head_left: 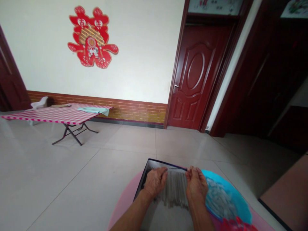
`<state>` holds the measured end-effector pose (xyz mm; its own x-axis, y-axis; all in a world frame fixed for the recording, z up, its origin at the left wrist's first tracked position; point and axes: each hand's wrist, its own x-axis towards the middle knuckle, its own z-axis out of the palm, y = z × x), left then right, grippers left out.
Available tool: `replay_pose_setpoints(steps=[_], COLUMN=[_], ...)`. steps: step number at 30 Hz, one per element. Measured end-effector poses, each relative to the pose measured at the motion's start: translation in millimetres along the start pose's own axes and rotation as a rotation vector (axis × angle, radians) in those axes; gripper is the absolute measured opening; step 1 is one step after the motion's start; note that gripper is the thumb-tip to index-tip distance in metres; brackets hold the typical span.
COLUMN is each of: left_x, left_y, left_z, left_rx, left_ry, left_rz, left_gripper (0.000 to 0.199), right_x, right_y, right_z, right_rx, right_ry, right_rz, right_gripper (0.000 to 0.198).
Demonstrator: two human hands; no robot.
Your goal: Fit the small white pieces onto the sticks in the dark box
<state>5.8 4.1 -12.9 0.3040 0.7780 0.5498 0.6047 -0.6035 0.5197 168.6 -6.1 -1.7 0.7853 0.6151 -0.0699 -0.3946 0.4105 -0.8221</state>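
Thin strip [177, 168] stretched left-right above far edge of tray [168, 219], left hand [156, 181] pinching left end, right hand [196, 183] pinching right end. Row of pale strips [174, 189] inside tray, long axes near-far, hands and forearms partly hiding them. Right of tray: blue basin [242, 202] with whitish pieces [221, 197]; red object [237, 224] overlaps its near edge, identity unclear. Pink surface [124, 199] beneath.

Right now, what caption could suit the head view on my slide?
Left hand and right hand hold a thin strip over a dark-rimmed tray beside a blue basin.
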Motion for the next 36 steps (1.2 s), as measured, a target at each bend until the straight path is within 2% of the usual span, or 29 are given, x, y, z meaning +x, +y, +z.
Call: replay_pose_setpoints(steps=[7, 13, 19, 24, 31, 33, 36], left_x=[0, -1, -3, -4, -2, -2, -2], left_y=[2, 9, 7, 6, 7, 7, 7], left_z=[0, -1, 4, 6, 5, 5, 5], left_rx=[0.032, -0.017, -0.058, -0.072, -0.056, -0.062, -0.061], left_ry=[-0.029, -0.084, -0.058, -0.015, -0.004, 0.003, 0.008], left_rz=[-0.004, 0.091, 0.154, 0.09, 0.038, 0.038, 0.039], left_gripper=[0.029, 0.028, 0.034, 0.031, 0.026, 0.026, 0.026], right_x=[-4, -5, -15, -20, -32, -34, -35], right_y=[-1, 5, 12, 16, 14, 12, 10], right_z=[2, 5, 9, 6, 9, 10, 11], right_rx=[0.004, -0.087, -0.19, -0.401, -0.485, -0.487, -0.472], right_ry=[-0.023, -0.076, -0.169, -0.298, -0.447, -0.456, -0.398], right_rz=[0.017, 0.017, 0.065, 0.064, 0.091, 0.106, 0.128], right_gripper=[0.04, 0.041, 0.044, 0.04, 0.041, 0.042, 0.042])
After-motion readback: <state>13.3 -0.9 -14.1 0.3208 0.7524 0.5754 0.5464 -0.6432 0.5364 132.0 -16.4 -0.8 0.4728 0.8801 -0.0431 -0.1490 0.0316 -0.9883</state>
